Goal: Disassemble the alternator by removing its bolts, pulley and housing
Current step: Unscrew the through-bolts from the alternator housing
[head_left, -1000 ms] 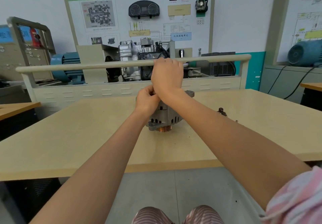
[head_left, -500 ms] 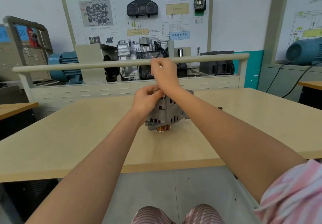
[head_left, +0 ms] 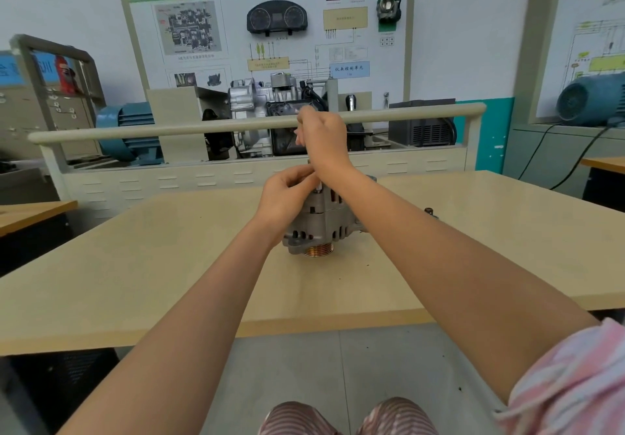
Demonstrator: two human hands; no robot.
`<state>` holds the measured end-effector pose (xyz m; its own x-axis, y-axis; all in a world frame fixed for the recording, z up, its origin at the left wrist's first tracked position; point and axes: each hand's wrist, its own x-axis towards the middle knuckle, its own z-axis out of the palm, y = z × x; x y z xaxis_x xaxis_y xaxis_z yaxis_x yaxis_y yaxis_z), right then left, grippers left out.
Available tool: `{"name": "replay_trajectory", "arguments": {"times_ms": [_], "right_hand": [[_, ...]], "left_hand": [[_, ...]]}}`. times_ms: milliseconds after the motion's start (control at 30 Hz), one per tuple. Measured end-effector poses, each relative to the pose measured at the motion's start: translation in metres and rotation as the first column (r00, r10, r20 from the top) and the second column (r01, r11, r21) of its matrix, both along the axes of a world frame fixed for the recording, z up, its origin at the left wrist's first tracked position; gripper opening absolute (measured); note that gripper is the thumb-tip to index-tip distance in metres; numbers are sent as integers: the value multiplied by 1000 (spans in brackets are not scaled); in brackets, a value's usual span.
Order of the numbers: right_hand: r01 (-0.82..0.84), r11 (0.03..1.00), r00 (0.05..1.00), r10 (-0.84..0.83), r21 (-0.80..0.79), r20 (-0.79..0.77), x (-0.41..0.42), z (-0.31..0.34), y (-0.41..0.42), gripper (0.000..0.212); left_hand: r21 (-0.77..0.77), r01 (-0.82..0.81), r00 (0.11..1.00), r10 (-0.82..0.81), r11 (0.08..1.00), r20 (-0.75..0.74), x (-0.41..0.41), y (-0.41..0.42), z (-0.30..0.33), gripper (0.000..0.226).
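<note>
Beige table (head_left: 169,282), gearbox training board (head_left: 267,32), blue motor (head_left: 125,130), rail (head_left: 203,126)

The alternator (head_left: 321,223) has a matt grey cast-metal housing, ribbed with slots, and a shiny copper-coloured grooved pulley (head_left: 318,250) beneath. The desk (head_left: 142,265) is a smooth, matt, pale laminate. The sleeve (head_left: 571,380) is soft pink-striped cloth.
</note>
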<state>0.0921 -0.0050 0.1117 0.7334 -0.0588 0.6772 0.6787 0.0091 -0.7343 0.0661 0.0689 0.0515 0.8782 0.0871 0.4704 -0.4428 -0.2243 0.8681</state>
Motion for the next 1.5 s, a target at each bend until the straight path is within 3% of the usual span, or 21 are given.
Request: {"name": "replay_trajectory", "arguments": {"times_ms": [133, 200, 233, 267, 333, 400, 433, 533, 600, 667, 733, 800, 900, 967, 1033, 1100, 1133, 1233, 1333, 1400, 1500], "right_hand": [[-71, 996, 997, 73, 55, -32, 1, 2, 4, 49], [57, 997, 996, -54, -49, 66, 1, -4, 2, 46], [204, 966, 969, -175, -157, 177, 2, -7, -1, 42], [395, 880, 898, -308, -266, 314, 4, -11, -3, 35], [705, 602, 699, -499, -375, 512, 2, -18, -4, 20], [780, 477, 625, -556, -405, 548, 0, -21, 0, 23], [770, 502, 636, -556, -394, 536, -2, -21, 2, 22], [595, 751, 780, -454, -286, 430, -5, -14, 4, 32], [346, 915, 919, -287, -208, 270, -4, -8, 1, 47], [105, 990, 992, -97, -93, 81, -3, -2, -1, 47], [-67, 997, 996, 70, 39, -57, -1, 3, -4, 48], [-131, 983, 983, 145, 125, -110, 0, 7, -4, 53], [-79, 993, 994, 85, 85, -66, 0, 3, -1, 50], [166, 975, 982, -150, -145, 116, 1, -5, -1, 42], [558, 762, 818, -435, -330, 377, 2, -15, 0, 32], [748, 567, 660, -573, -346, 486, 0, -21, 3, 21], [760, 558, 646, -587, -334, 489, -1, -22, 5, 21], [595, 763, 782, -478, -252, 400, -2, -16, 5, 31], [195, 973, 972, -174, -124, 158, -1, -6, -1, 48], [-32, 999, 999, 32, 14, -8, 0, 0, -3, 46], [-119, 988, 986, 129, 95, -101, 2, 3, -4, 47]], "left_hand": [[-25, -20, 1000, 20, 999, -13, 1, 0, 0, 17], [-39, -26, 1000, 25, 999, -19, 1, -1, 1, 10], [-43, -29, 1000, 29, 999, -12, 1, -2, 1, 11], [-48, -40, 999, 40, 998, -5, 1, -3, 1, 16], [-49, -80, 997, 80, 996, -8, 1, -3, 1, 25], [-45, -109, 994, 109, 993, -14, 1, -4, 1, 28], [-43, -112, 994, 112, 993, -8, 1, -4, 0, 28], [-46, -90, 996, 90, 995, 12, -3, -5, -1, 27], [-38, -54, 998, 55, 998, 20, -3, -4, -1, 22], [-35, -26, 999, 26, 999, 21, -2, -2, 0, 12], [-41, -20, 999, 21, 999, 25, -1, -2, -1, 13], [-50, -35, 999, 37, 998, 31, 0, -3, -2, 14], [-66, -49, 999, 50, 997, 15, 0, -4, -1, 10], [-64, -49, 999, 50, 997, 15, 0, -4, -1, 9], [-61, -81, 996, 82, 995, 18, 0, -5, 0, 22], [-61, -121, 992, 122, 991, 19, 0, -5, 0, 28], [-66, -126, 992, 128, 990, 20, -1, -6, 0, 29], [-80, -91, 994, 95, 993, 46, -3, -7, -2, 28], [-56, -39, 997, 43, 998, 58, -3, -6, -2, 14], [-60, -24, 998, 27, 998, 59, -2, -6, -2, 11], [-87, -28, 998, 34, 996, 61, 0, -5, -4, 12]]}}
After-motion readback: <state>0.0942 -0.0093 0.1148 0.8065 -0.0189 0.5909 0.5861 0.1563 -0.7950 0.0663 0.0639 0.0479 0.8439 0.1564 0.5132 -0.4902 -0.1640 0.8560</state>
